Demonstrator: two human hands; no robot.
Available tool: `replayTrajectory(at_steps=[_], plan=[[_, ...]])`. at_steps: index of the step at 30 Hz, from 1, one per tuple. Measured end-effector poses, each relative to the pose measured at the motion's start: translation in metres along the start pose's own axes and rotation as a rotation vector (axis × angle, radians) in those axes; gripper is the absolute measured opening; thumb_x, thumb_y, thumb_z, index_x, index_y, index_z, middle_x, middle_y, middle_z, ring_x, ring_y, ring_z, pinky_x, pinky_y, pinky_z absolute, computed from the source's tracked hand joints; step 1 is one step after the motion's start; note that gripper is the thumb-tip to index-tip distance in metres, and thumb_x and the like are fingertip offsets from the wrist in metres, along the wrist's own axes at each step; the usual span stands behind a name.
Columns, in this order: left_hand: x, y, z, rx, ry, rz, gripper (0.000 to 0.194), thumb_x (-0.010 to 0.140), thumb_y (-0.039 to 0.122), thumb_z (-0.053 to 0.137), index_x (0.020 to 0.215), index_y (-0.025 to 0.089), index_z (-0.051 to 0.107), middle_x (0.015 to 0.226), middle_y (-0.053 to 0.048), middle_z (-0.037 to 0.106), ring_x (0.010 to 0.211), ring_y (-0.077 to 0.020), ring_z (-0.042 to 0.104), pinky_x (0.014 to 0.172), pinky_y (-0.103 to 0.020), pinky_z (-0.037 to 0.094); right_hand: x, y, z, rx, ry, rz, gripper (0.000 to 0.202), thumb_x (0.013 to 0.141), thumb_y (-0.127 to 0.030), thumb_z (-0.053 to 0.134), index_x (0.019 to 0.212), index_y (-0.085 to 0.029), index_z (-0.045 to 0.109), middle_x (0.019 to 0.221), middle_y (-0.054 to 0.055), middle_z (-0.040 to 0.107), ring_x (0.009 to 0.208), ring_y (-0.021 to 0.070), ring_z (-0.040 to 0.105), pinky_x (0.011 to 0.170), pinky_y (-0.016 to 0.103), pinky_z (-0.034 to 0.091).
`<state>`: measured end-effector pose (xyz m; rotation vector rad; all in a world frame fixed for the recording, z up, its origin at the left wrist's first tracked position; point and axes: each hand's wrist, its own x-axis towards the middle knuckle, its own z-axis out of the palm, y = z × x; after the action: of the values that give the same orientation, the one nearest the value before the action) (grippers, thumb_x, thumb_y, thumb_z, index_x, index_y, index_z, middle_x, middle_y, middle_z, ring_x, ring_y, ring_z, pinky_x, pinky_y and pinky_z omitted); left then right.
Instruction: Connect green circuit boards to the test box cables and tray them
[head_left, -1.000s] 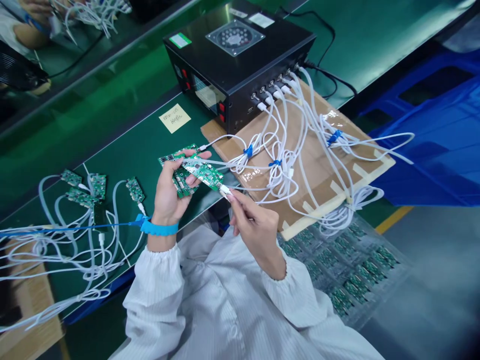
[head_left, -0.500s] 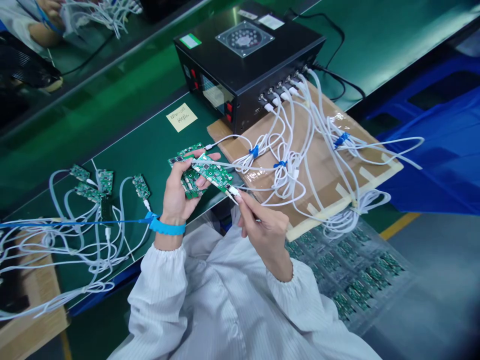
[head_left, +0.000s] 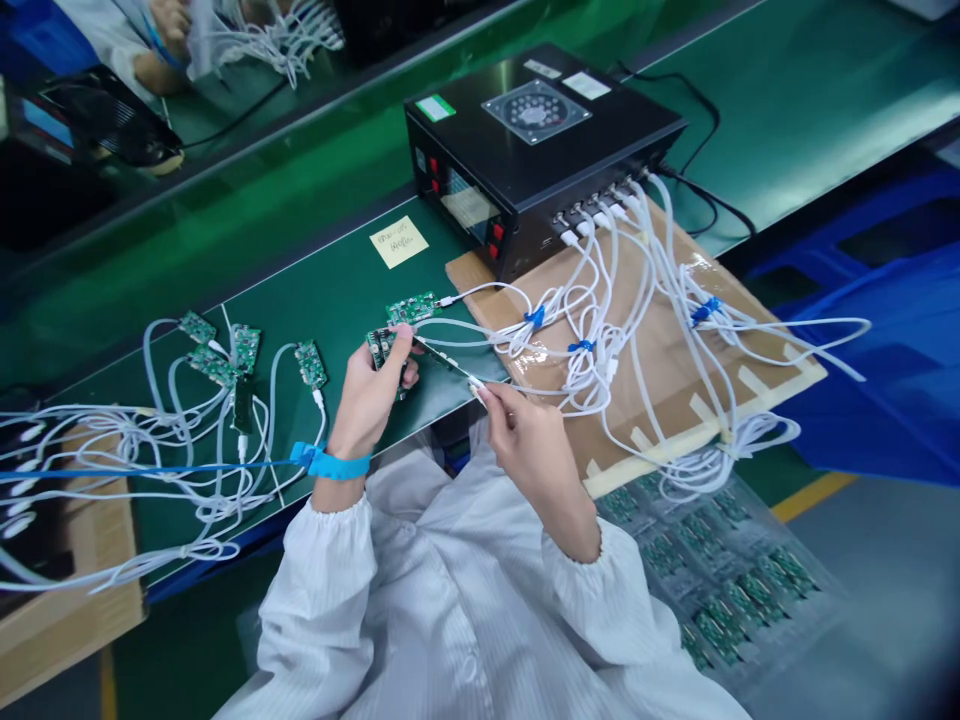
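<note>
My right hand (head_left: 536, 435) pinches a white plug (head_left: 476, 384) between thumb and fingertips, at the near end of a circuit board (head_left: 439, 352). That board's other end is clamped under the thumb of my left hand (head_left: 371, 390), and a blue wristband (head_left: 341, 466) circles the wrist below. The board now shows me its thin edge, where half a second ago its green face is in plain sight. My left fingers curl more tightly, and the cabled board (head_left: 411, 308) just past them stands out more clearly from the rest.

Edge-on, the plug is hard to read: I cannot tell whether it is fully seated. Another board (head_left: 379, 345) is mostly hidden by my thumb and fingers; I cannot tell whether I grip it too. Farther off, the handwriting on the yellow note (head_left: 399, 241) is too blurred to read, and glare washes over the screen of the black box (head_left: 540, 150). Beyond, a co-worker's hand (head_left: 171, 25) is cut off by the top edge.
</note>
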<state>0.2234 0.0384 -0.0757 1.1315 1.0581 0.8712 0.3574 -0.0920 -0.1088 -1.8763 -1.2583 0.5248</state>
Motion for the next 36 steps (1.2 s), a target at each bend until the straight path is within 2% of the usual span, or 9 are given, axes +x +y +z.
replayTrajectory(at_steps=[5,12,17,20,25,28,31,36], plan=[[0.004,-0.005,-0.001,0.05,0.021,0.011,0.049,0.075,0.061,0.083,0.079,0.018,0.061,0.062,0.004,0.049,0.051,-0.0079,0.045,0.048,-0.022,0.036,-0.001,0.001,-0.002,-0.068,-0.03,-0.012,0.029,0.104,-0.03,0.049,0.099,-0.02,0.076,0.064,0.002,0.067,0.051,0.0158,0.061,0.054,0.026,0.037],[0.008,-0.012,-0.005,0.059,0.045,-0.006,0.05,0.076,0.062,0.082,0.083,0.016,0.065,0.072,-0.003,0.062,0.054,-0.0087,0.049,0.048,-0.023,0.038,0.0,0.004,0.001,-0.088,-0.024,-0.012,0.031,0.105,-0.034,0.049,0.102,-0.019,0.076,0.068,0.003,0.069,0.051,0.0148,0.058,0.055,0.025,0.038],[0.008,-0.019,-0.012,0.091,0.021,-0.006,0.048,0.077,0.06,0.081,0.093,0.016,0.07,0.063,0.002,0.056,0.054,-0.0097,0.05,0.05,-0.022,0.038,-0.002,0.003,0.011,-0.237,0.008,-0.069,0.037,0.107,-0.036,0.042,0.105,-0.016,0.074,0.063,0.004,0.067,0.052,0.0162,0.06,0.054,0.026,0.034],[0.006,-0.022,-0.013,0.092,0.014,-0.014,0.05,0.076,0.057,0.084,0.102,0.016,0.071,0.062,0.003,0.056,0.055,-0.0097,0.051,0.052,-0.022,0.04,-0.013,0.001,0.013,-0.307,0.047,-0.095,0.042,0.11,-0.039,0.037,0.117,-0.013,0.07,0.06,0.002,0.065,0.049,0.0158,0.06,0.051,0.025,0.032],[0.004,-0.023,-0.014,0.102,-0.001,-0.017,0.049,0.078,0.055,0.083,0.105,0.016,0.071,0.062,0.002,0.057,0.056,-0.0099,0.051,0.053,-0.022,0.04,-0.047,0.007,0.008,-0.37,0.001,-0.214,0.039,0.11,-0.034,0.04,0.112,-0.011,0.071,0.06,0.004,0.069,0.046,0.0143,0.061,0.047,0.024,0.033],[0.003,-0.023,-0.016,0.125,-0.027,0.002,0.047,0.077,0.053,0.084,0.105,0.017,0.071,0.063,0.002,0.058,0.056,-0.0101,0.052,0.054,-0.021,0.041,-0.06,0.017,0.005,-0.483,-0.004,-0.284,0.04,0.11,-0.029,0.039,0.128,-0.008,0.069,0.055,0.004,0.068,0.041,0.0158,0.06,0.044,0.026,0.029],[0.003,-0.023,-0.017,0.157,-0.042,0.01,0.045,0.079,0.051,0.083,0.106,0.017,0.071,0.064,0.002,0.058,0.056,-0.0103,0.053,0.055,-0.021,0.042,-0.064,0.024,0.005,-0.513,0.03,-0.315,0.039,0.11,-0.025,0.04,0.132,-0.01,0.068,0.057,0.003,0.069,0.043,0.0154,0.061,0.043,0.026,0.03],[-0.001,-0.022,-0.017,0.219,-0.039,0.029,0.042,0.081,0.05,0.081,0.105,0.017,0.07,0.064,0.001,0.06,0.058,-0.011,0.055,0.056,-0.021,0.044,-0.06,0.026,0.006,-0.453,0.112,-0.285,0.03,0.109,-0.027,0.046,0.12,-0.013,0.07,0.07,0.002,0.074,0.052,0.0126,0.068,0.048,0.025,0.036]])
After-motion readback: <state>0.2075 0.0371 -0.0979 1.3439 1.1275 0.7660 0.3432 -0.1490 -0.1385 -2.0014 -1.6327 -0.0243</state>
